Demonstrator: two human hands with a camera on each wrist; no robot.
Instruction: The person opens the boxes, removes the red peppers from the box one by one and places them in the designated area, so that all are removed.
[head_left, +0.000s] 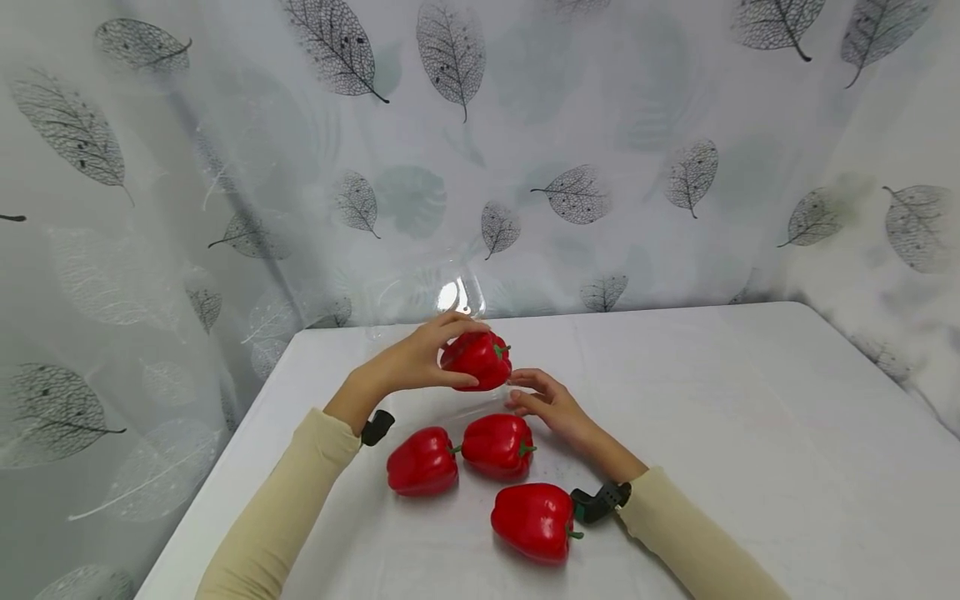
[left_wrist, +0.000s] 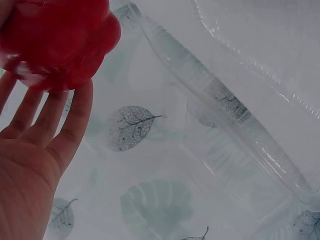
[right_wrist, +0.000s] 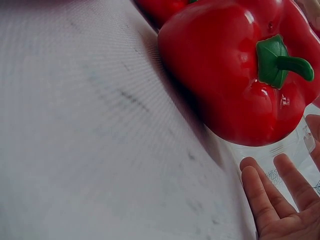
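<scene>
My left hand [head_left: 420,354] grips a red bell pepper [head_left: 480,362] with thumb and fingers, over a clear plastic container [head_left: 468,296] at the table's back edge. In the left wrist view this pepper [left_wrist: 60,40] fills the upper left corner, and the container's transparent rim [left_wrist: 235,117] crosses diagonally. My right hand [head_left: 551,404] has loosely bent fingers at the container's right side and holds no pepper. Two red peppers, one on the left [head_left: 423,462] and one in the middle [head_left: 497,446], lie side by side in front. Another pepper [head_left: 534,521] lies closer, beside the right wrist.
The white-covered table [head_left: 712,417] extends to the right of the peppers. Behind it hangs a pale curtain [head_left: 525,125] with a leaf print. Black straps with small devices [head_left: 600,502] sit on both wrists.
</scene>
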